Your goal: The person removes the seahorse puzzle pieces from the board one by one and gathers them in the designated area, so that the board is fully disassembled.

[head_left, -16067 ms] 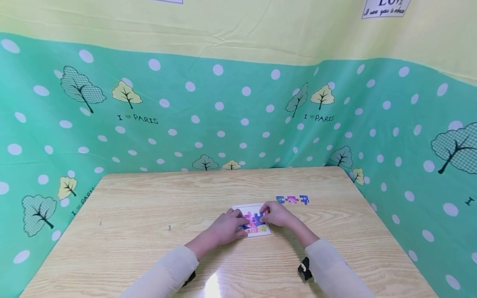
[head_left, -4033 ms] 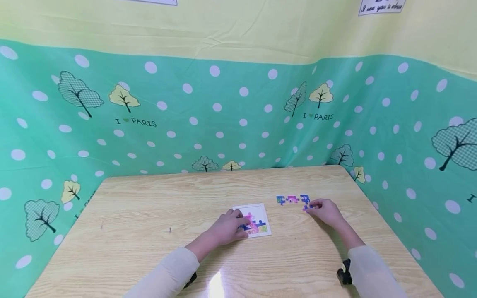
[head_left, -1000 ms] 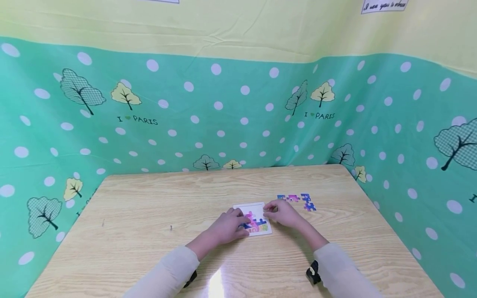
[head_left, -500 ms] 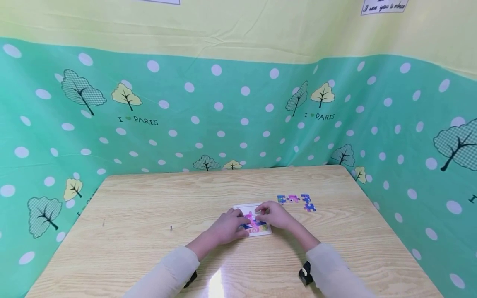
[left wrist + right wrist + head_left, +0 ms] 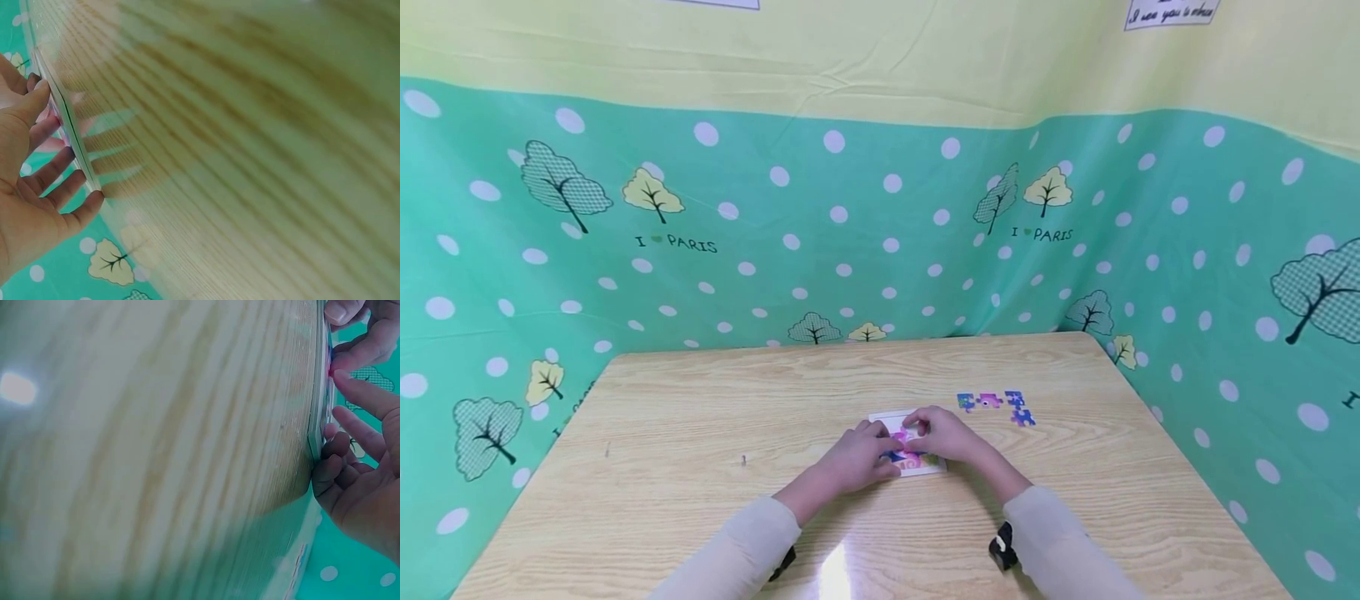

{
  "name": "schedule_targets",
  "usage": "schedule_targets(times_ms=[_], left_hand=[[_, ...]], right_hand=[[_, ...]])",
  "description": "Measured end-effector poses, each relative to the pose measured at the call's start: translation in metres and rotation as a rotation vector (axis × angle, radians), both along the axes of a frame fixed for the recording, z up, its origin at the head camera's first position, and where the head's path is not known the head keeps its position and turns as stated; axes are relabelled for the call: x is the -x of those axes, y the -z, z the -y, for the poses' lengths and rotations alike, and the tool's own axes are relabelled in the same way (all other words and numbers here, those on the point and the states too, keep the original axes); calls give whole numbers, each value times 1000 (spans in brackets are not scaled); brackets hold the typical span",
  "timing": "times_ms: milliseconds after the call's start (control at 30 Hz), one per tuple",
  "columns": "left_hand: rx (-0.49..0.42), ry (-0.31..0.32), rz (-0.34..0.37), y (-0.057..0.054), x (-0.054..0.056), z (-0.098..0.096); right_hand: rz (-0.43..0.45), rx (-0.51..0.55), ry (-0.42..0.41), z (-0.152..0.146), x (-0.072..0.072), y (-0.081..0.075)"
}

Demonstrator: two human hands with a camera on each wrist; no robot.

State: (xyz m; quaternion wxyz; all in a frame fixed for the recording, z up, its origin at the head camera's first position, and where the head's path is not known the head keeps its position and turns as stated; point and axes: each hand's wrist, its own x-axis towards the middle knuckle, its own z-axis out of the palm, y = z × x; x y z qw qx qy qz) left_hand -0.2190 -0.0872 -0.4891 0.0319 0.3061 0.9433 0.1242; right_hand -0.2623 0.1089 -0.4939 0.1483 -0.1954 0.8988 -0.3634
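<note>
My left hand point(image 5: 856, 457) rests on the left part of a white-framed puzzle board point(image 5: 880, 417), its fingers fairly straight. In the left wrist view the left hand's fingertips point(image 5: 70, 153) touch the board near its edge. My right hand point(image 5: 942, 433) is over the board's middle, thumb and forefinger a little apart. In the right wrist view, one of the right hand's fingertips point(image 5: 341, 376) is at a pinkish-red spot by the board. Whether a piece is pinched cannot be made out. Pink pieces point(image 5: 910, 462) show on the board; both hands hide much of it.
On the wooden table point(image 5: 700, 417), right of the board, lie a blue-green puzzle piece point(image 5: 966, 402), a pink puzzle piece with an eye point(image 5: 989, 401) and blue-purple puzzle pieces point(image 5: 1022, 417). A polka-dot curtain point(image 5: 805, 283) surrounds the table's back and sides.
Over the last second my right hand moves left from the board's right edge to its middle. The loose pieces and left hand stay put. Earlier, my right hand was at the loose pieces.
</note>
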Motion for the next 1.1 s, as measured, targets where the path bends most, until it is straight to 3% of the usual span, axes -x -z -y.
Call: schedule_targets(times_ms=[200,467,1100], left_hand=[[-1,7,-9,1,0,0],[2,-4,38,0,1,2],[-10,11,19,0,-4,15]], right_hand=[[4,-3,4,2,0,-1],[20,-20,11,2,2,3],[34,-1,22,2,1,0]])
